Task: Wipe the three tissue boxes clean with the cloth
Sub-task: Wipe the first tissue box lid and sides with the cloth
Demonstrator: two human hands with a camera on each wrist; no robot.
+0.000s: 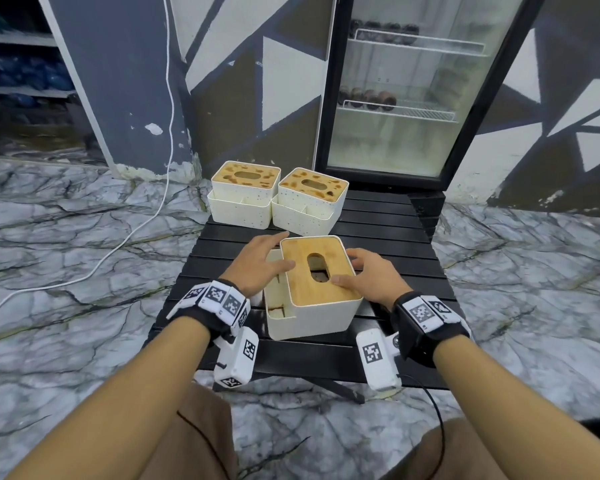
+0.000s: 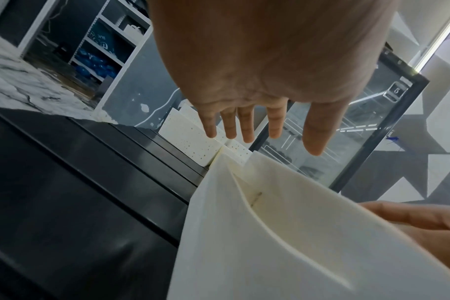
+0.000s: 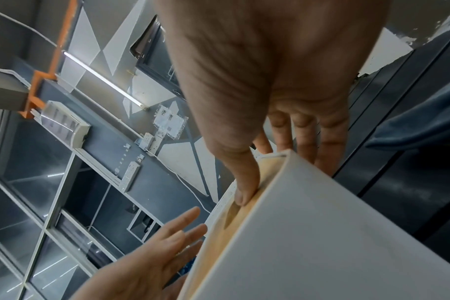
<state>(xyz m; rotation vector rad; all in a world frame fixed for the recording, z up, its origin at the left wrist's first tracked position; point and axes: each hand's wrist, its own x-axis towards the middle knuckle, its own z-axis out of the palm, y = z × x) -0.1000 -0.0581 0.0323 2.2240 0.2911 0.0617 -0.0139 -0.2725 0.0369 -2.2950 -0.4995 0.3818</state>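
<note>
The near tissue box (image 1: pixel 317 289), cream with a plain bamboo lid, stands on the black slatted table (image 1: pixel 395 244). My left hand (image 1: pixel 267 259) hovers over its left side compartment with straight fingers, thumb tip at the lid's edge; in the left wrist view the left hand (image 2: pixel 257 130) is spread above the box wall (image 2: pixel 283 233). My right hand (image 1: pixel 361 271) rests its thumb on the lid, fingers straight against the right wall (image 3: pixel 308 233). Two more boxes with brown-stained lids (image 1: pixel 245 178) (image 1: pixel 312 187) stand side by side at the table's far edge. A blue-grey cloth (image 3: pixel 419 125) lies on the table right of my right hand.
A glass-door fridge (image 1: pixel 395 98) stands just behind the table. A white cable (image 1: pixel 118 244) trails over the marble floor on the left. Shelves with blue items (image 1: pixel 21 77) are at the far left. My knees are below the table's near edge.
</note>
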